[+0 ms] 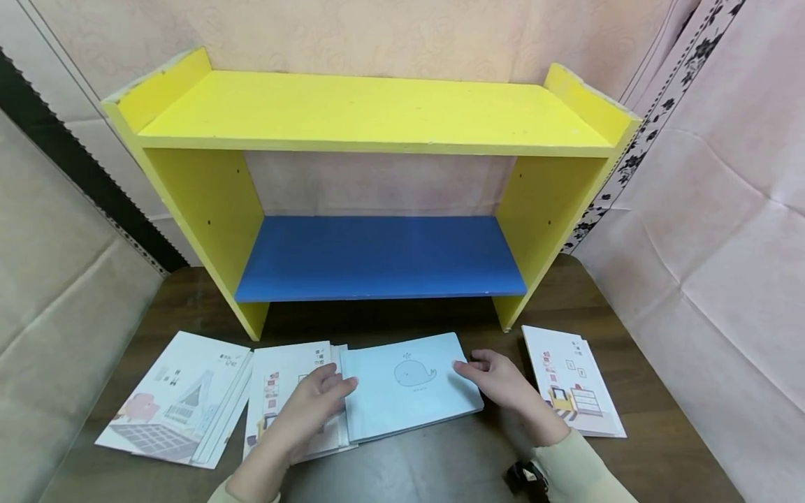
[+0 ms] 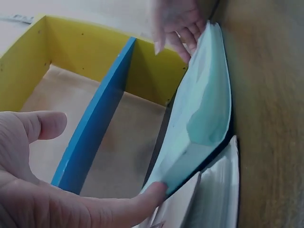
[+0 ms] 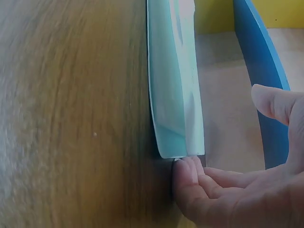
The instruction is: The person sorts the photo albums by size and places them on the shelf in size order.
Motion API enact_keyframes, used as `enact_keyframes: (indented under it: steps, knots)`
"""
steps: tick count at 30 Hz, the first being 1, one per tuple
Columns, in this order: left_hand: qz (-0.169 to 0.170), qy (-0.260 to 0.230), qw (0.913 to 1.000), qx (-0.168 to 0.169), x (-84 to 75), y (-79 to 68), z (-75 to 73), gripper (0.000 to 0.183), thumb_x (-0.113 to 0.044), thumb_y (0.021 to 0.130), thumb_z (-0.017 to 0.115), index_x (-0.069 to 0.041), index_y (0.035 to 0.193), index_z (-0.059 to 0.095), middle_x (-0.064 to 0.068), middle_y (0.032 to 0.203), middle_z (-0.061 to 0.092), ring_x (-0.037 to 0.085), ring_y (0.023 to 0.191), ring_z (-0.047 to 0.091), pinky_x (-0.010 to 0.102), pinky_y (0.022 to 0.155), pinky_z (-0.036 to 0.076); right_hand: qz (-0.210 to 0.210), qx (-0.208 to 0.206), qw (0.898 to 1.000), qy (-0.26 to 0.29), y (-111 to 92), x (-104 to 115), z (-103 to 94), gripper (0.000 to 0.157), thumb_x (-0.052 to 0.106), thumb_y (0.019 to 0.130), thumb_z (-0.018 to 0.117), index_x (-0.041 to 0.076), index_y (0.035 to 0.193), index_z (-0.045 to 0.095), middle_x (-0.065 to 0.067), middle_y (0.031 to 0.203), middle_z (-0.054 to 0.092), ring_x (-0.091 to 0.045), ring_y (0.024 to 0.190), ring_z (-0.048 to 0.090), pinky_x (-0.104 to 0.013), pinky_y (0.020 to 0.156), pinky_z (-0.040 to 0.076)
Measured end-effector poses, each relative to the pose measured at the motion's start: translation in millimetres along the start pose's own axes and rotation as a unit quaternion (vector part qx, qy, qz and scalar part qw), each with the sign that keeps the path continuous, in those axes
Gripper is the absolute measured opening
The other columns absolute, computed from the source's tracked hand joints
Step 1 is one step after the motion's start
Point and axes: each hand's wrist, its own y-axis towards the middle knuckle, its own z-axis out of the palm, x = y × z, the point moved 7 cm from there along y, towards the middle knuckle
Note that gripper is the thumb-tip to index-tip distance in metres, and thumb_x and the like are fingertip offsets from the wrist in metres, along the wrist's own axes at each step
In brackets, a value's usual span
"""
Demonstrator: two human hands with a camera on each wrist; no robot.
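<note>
A light blue book with a whale drawing (image 1: pixel 402 388) lies on the table, its left side overlapping a pile of white booklets (image 1: pixel 289 374). My left hand (image 1: pixel 314 405) is at the book's left edge. In the left wrist view a long finger touches the book's corner, and the thumb (image 2: pixel 50 125) stands away from it. My right hand (image 1: pixel 503 384) is at the right edge. The right wrist view shows its fingertips (image 3: pixel 186 172) against the book's end, with the thumb raised apart. Neither hand wraps round the book.
Behind the books stands a yellow shelf unit (image 1: pixel 377 112) with a blue middle shelf (image 1: pixel 383 255). More white booklets lie at the left (image 1: pixel 179 402) and a smaller stack of booklets (image 1: pixel 569 384) at the right. Pale cloth (image 1: pixel 723 230) hangs around the wooden table (image 1: pixel 666 447).
</note>
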Motion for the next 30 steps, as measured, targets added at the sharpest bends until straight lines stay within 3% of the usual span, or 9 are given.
enact_keyframes:
  steps: [2, 5, 10, 12, 18, 21, 24, 30]
  knots:
    - [-0.003, -0.029, 0.9995, 0.016, 1.1, 0.6, -0.1, 0.088, -0.044, 0.091, 0.065, 0.010, 0.146, 0.023, 0.033, 0.145, 0.033, 0.046, 0.120, 0.051, 0.068, 0.096, 0.035, -0.002, 0.002, 1.000, 0.002, -0.2, -0.4, 0.0, 0.080, 0.053, 0.086, 0.068, -0.006, 0.137, 0.047, -0.015, 0.121, 0.062, -0.026, 0.109, 0.059, -0.043, 0.087, 0.052]
    - [0.001, -0.030, 0.9992, 0.026, 1.3, 1.7, 0.7, 0.084, -0.041, 0.092, 0.064, 0.010, 0.146, 0.024, 0.031, 0.145, 0.036, 0.045, 0.125, 0.046, 0.072, 0.095, 0.031, -0.001, 0.003, 1.000, 0.005, -0.9, -1.1, 0.7, 0.083, 0.053, 0.085, 0.068, -0.006, 0.138, 0.044, -0.015, 0.122, 0.061, -0.026, 0.110, 0.059, -0.042, 0.086, 0.053]
    - [0.018, -0.006, 0.9997, 0.015, 0.7, 4.8, 7.9, 0.083, -0.037, 0.090, 0.068, 0.006, 0.148, 0.025, 0.026, 0.146, 0.037, 0.041, 0.132, 0.040, 0.057, 0.102, 0.037, -0.003, -0.004, 1.000, 0.002, -2.0, -0.9, 1.3, 0.081, 0.049, 0.087, 0.068, -0.007, 0.139, 0.042, -0.016, 0.121, 0.061, -0.026, 0.109, 0.059, -0.043, 0.086, 0.053]
    - [0.030, -0.011, 0.9993, 0.022, 0.0, 5.6, 16.0, 0.084, -0.032, 0.090, 0.069, 0.004, 0.149, 0.022, 0.026, 0.147, 0.036, 0.038, 0.132, 0.040, 0.047, 0.103, 0.040, -0.002, -0.007, 1.000, 0.004, -1.9, -0.7, 1.9, 0.079, 0.047, 0.088, 0.067, -0.008, 0.139, 0.041, -0.017, 0.120, 0.062, -0.027, 0.108, 0.059, -0.044, 0.087, 0.052]
    - [0.072, -0.034, 0.9918, 0.100, -1.3, 1.4, 53.6, 0.085, -0.016, 0.094, 0.062, -0.006, 0.151, 0.000, 0.022, 0.145, 0.035, 0.030, 0.122, 0.051, 0.037, 0.093, 0.050, 0.016, -0.011, 0.999, 0.025, -3.6, 0.1, 6.6, 0.076, 0.042, 0.090, 0.067, -0.006, 0.141, 0.040, -0.015, 0.120, 0.062, -0.025, 0.108, 0.058, -0.043, 0.086, 0.052]
    - [0.095, -0.020, 0.9911, 0.090, -3.8, -2.4, 60.1, 0.082, -0.012, 0.095, 0.059, -0.008, 0.151, -0.001, 0.018, 0.140, 0.039, 0.027, 0.121, 0.050, 0.040, 0.095, 0.047, 0.019, -0.012, 0.999, 0.030, -6.6, 0.1, 6.0, 0.076, 0.042, 0.090, 0.067, -0.005, 0.141, 0.039, -0.015, 0.121, 0.060, -0.025, 0.107, 0.058, -0.043, 0.086, 0.052]
    - [0.106, -0.025, 0.9916, 0.069, -7.0, -7.7, 57.0, 0.075, -0.012, 0.097, 0.057, -0.011, 0.152, 0.006, 0.015, 0.141, 0.042, 0.027, 0.122, 0.051, 0.041, 0.096, 0.047, -0.003, -0.008, 1.000, 0.005, -7.6, 4.3, 7.4, 0.075, 0.041, 0.090, 0.067, -0.004, 0.143, 0.038, -0.015, 0.122, 0.060, -0.026, 0.110, 0.057, -0.044, 0.086, 0.052]
    - [0.111, -0.061, 0.9912, 0.038, -11.1, -16.5, 48.4, 0.064, -0.019, 0.100, 0.053, -0.014, 0.152, 0.017, 0.011, 0.147, 0.041, 0.023, 0.122, 0.052, 0.032, 0.095, 0.049, -0.036, 0.017, 0.999, -0.028, -11.5, 11.6, 10.6, 0.073, 0.040, 0.090, 0.069, 0.004, 0.145, 0.038, -0.011, 0.124, 0.058, -0.025, 0.114, 0.055, -0.040, 0.085, 0.053]
